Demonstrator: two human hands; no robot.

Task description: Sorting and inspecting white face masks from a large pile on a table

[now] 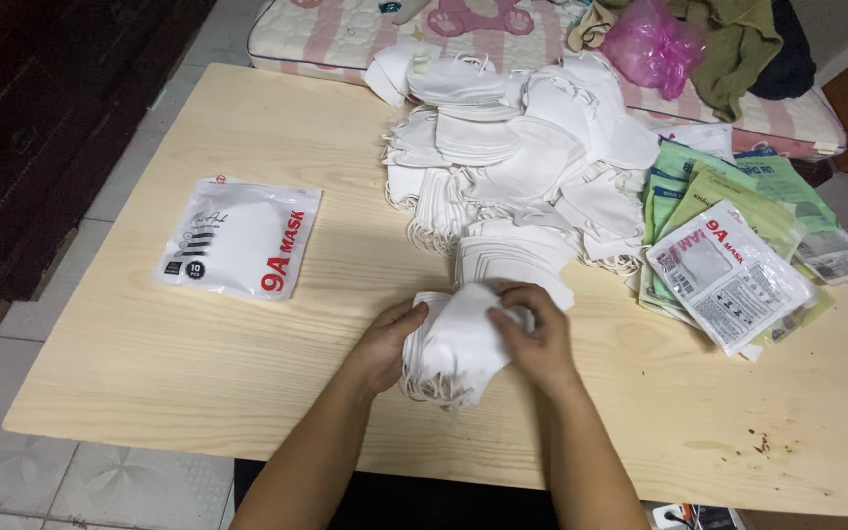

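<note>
At lower centre I had my left hand (385,345) cupping and my right hand (534,339) pinching a small stack of white masks (455,345); squaring it seemed the step, which next needed an empty pouch (728,275).

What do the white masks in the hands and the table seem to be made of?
White masks: probably soft non-woven fabric, matte; they fold and stack limply, with thin ear loops at the edges. Both the left hand and the right hand hold them. Table: pale wood or wood-look laminate, smooth, with a visible grain pattern.
</note>
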